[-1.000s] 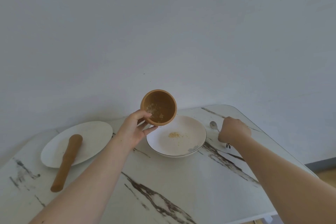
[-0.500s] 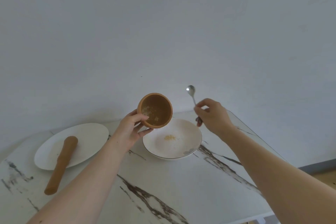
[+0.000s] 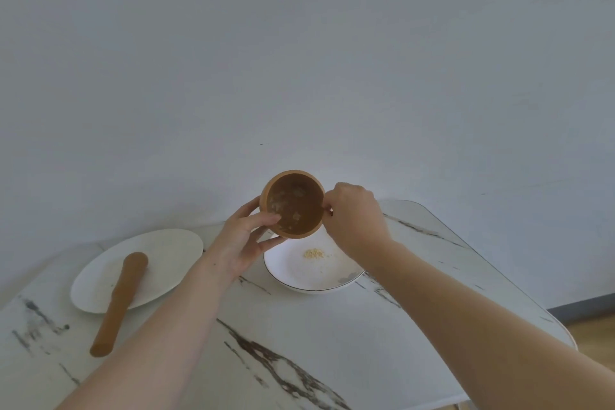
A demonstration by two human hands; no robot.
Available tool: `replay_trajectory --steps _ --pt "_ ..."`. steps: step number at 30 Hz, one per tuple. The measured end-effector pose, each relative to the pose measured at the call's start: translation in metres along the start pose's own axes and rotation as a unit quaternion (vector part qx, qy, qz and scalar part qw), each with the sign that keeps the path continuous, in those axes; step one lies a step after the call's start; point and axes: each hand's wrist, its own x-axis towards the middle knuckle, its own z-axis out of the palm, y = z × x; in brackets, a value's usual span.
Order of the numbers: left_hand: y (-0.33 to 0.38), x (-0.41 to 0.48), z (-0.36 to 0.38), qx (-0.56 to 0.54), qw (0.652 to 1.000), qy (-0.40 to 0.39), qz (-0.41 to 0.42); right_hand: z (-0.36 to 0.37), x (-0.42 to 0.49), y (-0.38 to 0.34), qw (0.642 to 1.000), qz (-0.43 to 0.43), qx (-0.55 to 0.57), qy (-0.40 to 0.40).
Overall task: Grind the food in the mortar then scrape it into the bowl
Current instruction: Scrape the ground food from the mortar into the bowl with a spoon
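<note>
— White plate [image 3: 166, 256] far left on the table [image 3: 332, 336], well apart from the rest?
— Yes, with a wooden pestle [image 3: 120, 299] across it: thick head on the plate, other end out past the near rim and down on the marbled top.
— Then the left hand [image 3: 243, 243]?
— Gripping the wooden mortar [image 3: 294, 205]. Thumb over the near rim, other fingers curled round the outer wall and underneath.
— Mortar upright?
— No. Lifted off the table and tipped hard, mouth turned back toward the camera, pale crumbs stuck to the inner wall. Held above the far left edge of the white bowl [image 3: 299, 280].
— Touching the bowl?
— Hard to say from this angle; looks clear of it.
— Anything in the bowl?
— Small heap of pale ground food [image 3: 313, 253] near the middle, a few loose specks beside it. Thin dark line round the rim.
— Right hand [image 3: 357, 220]?
— Just right of the mortar, knuckles up, fingers curled in against the mortar's right rim. Pinching something or nothing: cannot tell, fingertips hidden behind the back of the hand.
— Further right?
— Rounded table corner, dark veins in the white top, then a strip of wooden floor [image 3: 595, 329] at the lower right.
</note>
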Motion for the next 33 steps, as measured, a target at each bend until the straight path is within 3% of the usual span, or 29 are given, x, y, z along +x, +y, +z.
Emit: replay_trajectory --steps 9,18,33 --pt "0.002 -0.001 0.006 -0.009 0.999 -0.041 0.010 -0.018 -0.011 -0.020 0.987 -0.103 -0.096 -0.074" --pt "-0.002 0.002 0.002 0.002 1.000 -0.021 0.018 -0.019 -0.015 -0.006 0.965 -0.188 -0.142 -0.112" --pt "-0.009 0.012 0.000 0.057 0.998 -0.033 0.023 -0.008 -0.018 0.010 0.984 -0.115 -0.118 -0.067"
